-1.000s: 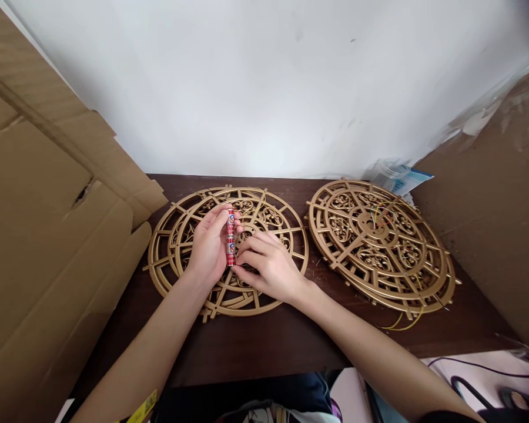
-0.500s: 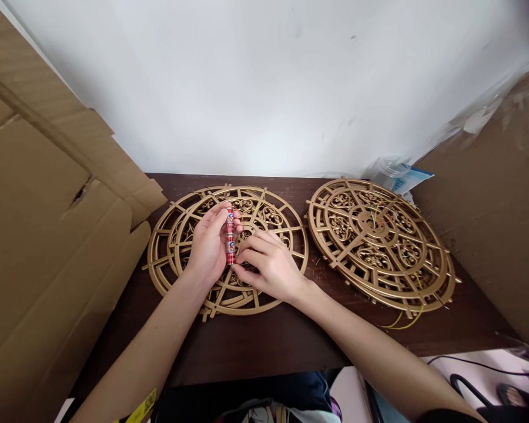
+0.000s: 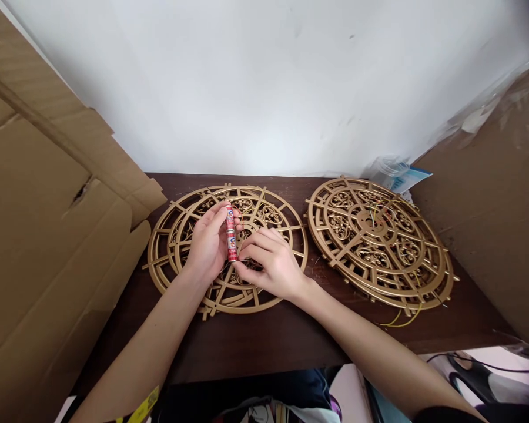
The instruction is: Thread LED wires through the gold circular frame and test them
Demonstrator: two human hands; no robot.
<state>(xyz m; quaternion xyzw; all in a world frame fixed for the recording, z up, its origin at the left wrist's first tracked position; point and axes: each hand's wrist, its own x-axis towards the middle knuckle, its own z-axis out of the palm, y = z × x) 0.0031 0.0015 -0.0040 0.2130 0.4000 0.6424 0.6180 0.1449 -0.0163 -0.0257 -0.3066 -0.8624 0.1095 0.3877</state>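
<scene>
My left hand (image 3: 209,244) grips a pair of small red batteries (image 3: 231,233) held end to end and upright, over the middle of a round gold openwork panel (image 3: 171,252) lying on the dark wooden table (image 3: 268,335). My right hand (image 3: 271,264) is curled beside it, fingertips pinched at the lower end of the batteries and pressed near the panel's hub. A second stack of gold round panels (image 3: 381,244) with thin coloured wires lies to the right, untouched.
A large cardboard box (image 3: 48,235) leans along the left side. Brown board wrapped in plastic (image 3: 494,194) stands at the right, with a clear plastic packet (image 3: 394,171) behind the right panels. A white wall (image 3: 264,88) backs the table. Cables lie on the floor (image 3: 480,367) lower right.
The batteries and both hands have shifted very slightly; otherwise the scene stays the same.
</scene>
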